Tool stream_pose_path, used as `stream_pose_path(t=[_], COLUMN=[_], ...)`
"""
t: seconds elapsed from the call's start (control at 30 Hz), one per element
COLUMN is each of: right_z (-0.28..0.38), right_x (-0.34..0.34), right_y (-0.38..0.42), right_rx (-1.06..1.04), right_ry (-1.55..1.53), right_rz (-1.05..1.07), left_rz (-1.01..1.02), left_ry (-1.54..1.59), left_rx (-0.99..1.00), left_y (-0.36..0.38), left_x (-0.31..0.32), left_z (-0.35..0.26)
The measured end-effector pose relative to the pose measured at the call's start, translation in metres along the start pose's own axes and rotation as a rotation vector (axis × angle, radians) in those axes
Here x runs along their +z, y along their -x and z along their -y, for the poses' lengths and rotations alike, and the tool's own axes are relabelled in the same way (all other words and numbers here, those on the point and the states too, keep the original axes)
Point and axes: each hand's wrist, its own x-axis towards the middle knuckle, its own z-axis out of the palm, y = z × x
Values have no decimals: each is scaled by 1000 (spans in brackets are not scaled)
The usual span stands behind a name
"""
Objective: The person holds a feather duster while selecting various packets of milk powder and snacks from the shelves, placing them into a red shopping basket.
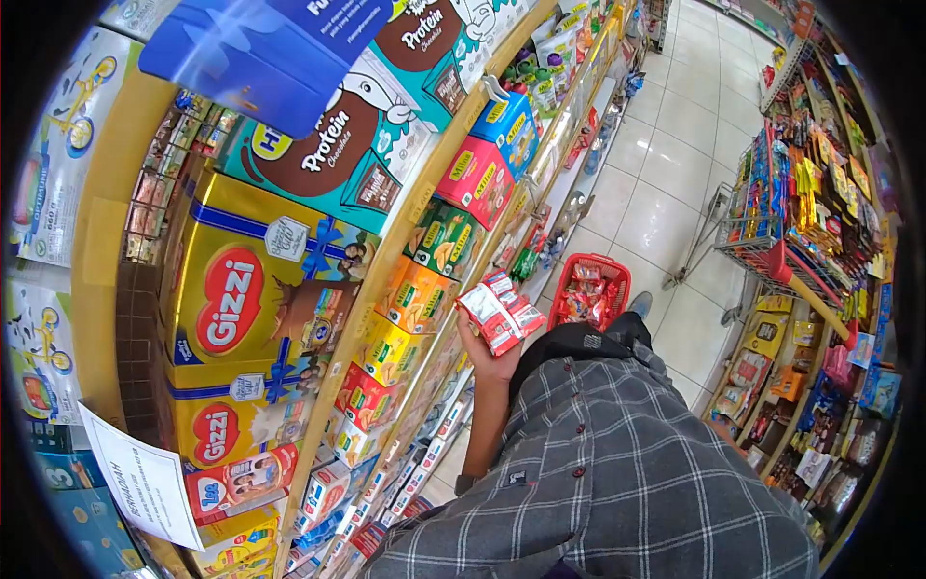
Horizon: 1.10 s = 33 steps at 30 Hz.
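In front of the shelves on the left, my left hand [490, 363] is closed around a small stack of red-and-white packets [502, 314]. A pale strip runs across the packets, and their print is too small to read. Just beyond them, a red plastic basket [617, 280] sits on the floor with several red packets [585, 295] inside. Beside the hand, small Milna boxes [417, 302] in orange, yellow, green and pink line a shelf. My right hand is out of sight on the far side of my checked shirt.
Large gold Gizzi boxes [260, 299] and teal Protein boxes [338, 159] fill the upper shelf at left. A printed sheet [145, 478] hangs at lower left. A metal cart [772, 241] full of snack packs stands on the right along the tiled aisle [666, 145].
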Motion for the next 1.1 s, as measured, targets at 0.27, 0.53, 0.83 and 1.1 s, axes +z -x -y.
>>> stream_pose_path(t=[0.27,0.53,0.83,1.1], right_z=[-10,-10,-15,-10], right_x=[0,-28,-75,-76], right_y=[-23,-48,-64,-70], right_rx=[43,64,54,49], right_ry=[-187,-268,-243,-251], right_rz=[-135,-204,-233,-243], left_rz=[-31,62,-10,-45], left_ry=[2,-17,24,63], left_rx=[-67,-39,-19,-39], left_y=[-7,5,33,49], left_x=[-3,-7,-48,-48], left_z=[6,1,0,3])
